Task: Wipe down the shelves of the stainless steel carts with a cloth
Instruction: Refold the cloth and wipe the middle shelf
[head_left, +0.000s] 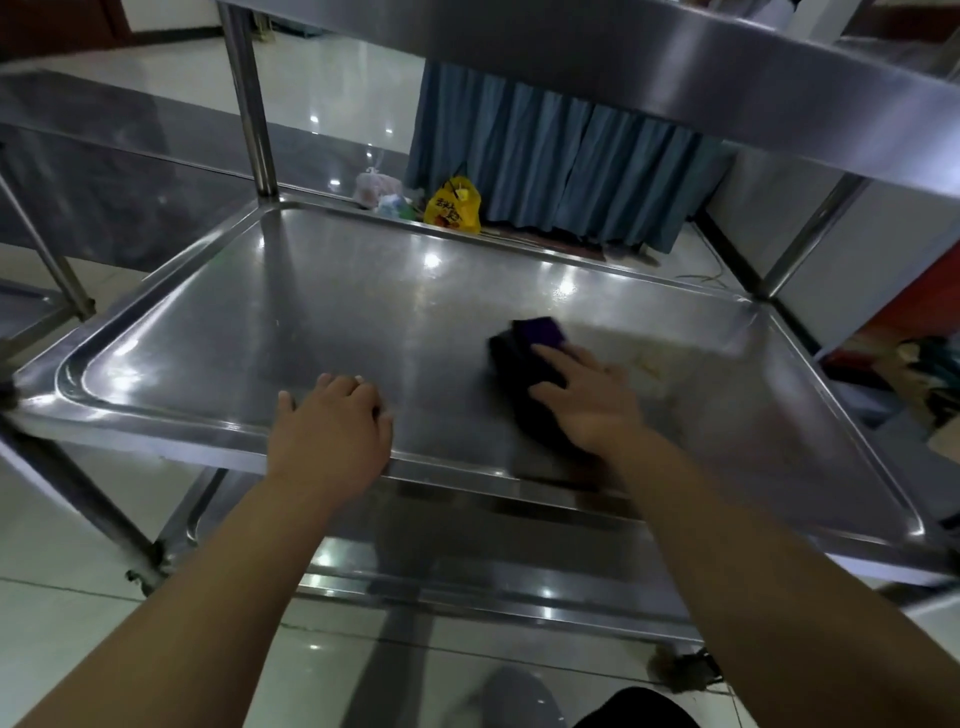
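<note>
Two hands on the middle shelf (311, 291). Left hand (332, 426) lies just inside the near rim, fingers relaxed, holding nothing. Right hand (587, 400) presses a dark cloth (524, 358) onto the steel right of centre, with its fingers straight and spread on top, not curled round it. Cloth shows a purple patch at its far end. Yellowish smudges (649, 366) just right of the cloth. Top shelf (623, 67) overhead, lower shelf (493, 545) below. Yellow bag (453, 206) on the floor behind, in front of a blue curtain (561, 166).

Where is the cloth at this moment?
In the head view, the dark cloth lies right of centre on the middle shelf, under the right hand.
</note>
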